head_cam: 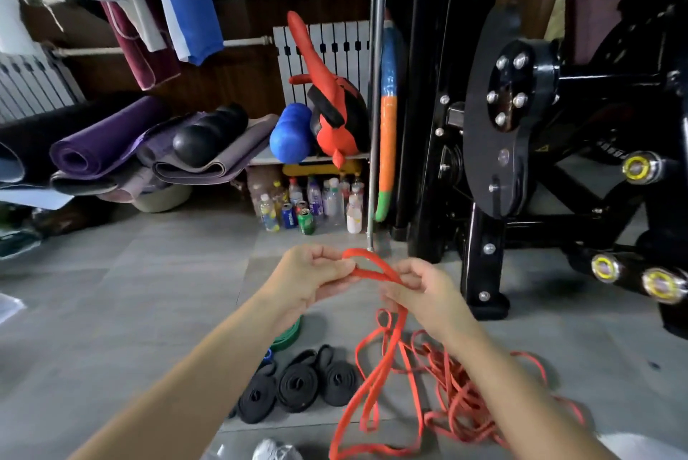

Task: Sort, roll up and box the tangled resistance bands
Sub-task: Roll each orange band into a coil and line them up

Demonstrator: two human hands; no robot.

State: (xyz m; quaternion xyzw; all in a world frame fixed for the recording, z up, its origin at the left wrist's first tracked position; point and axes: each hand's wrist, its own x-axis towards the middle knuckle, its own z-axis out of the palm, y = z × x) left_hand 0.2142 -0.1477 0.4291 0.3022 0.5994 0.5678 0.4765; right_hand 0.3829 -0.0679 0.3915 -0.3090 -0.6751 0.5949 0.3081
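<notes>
Both hands hold one orange resistance band up over the grey floor. My left hand pinches the folded top loop of the band. My right hand grips the same band just to the right, where its two strands hang down. A tangled heap of orange bands lies on the floor under my right forearm. Three rolled black bands lie side by side on the floor below my left arm. A rolled green band and a bit of a blue band show behind the left wrist.
A black exercise machine stands close on the right. Bottles and cans crowd under a shelf ahead, with rolled mats to the left. A shoe tip shows at the bottom edge.
</notes>
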